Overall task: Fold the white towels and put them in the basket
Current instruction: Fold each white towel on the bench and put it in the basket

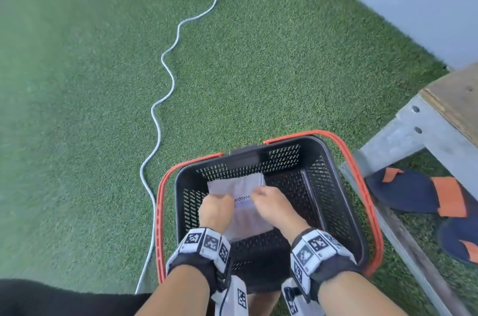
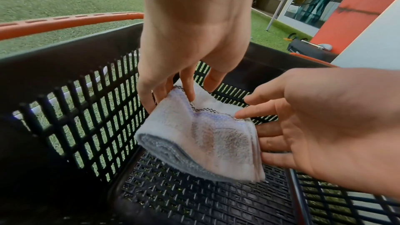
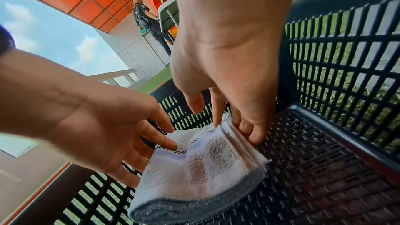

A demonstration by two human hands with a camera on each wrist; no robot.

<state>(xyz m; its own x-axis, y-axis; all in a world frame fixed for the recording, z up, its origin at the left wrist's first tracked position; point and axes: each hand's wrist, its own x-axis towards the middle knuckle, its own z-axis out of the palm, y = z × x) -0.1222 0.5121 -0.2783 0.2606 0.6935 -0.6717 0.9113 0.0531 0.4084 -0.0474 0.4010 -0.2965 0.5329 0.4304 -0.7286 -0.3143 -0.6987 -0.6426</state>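
The folded towel (image 2: 201, 136) hangs between both hands inside the basket (image 1: 333, 160), just above its floor; the left hand (image 2: 190, 40) pinches one edge, the right hand (image 3: 227, 54) the stacked edge. An uneven release could let the layers spring apart.

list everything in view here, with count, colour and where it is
towel: one, white with a dark checked stripe, folded, inside the basket between both hands
basket: one, black mesh with orange handles, on the grass
cord: one, white, snaking over the grass left of the basket
sandals: two, navy and orange, right of the basket
bench: one, grey frame with a wooden top, far right
left hand: fingers holding the towel's left edge
right hand: fingers holding the towel's right edge
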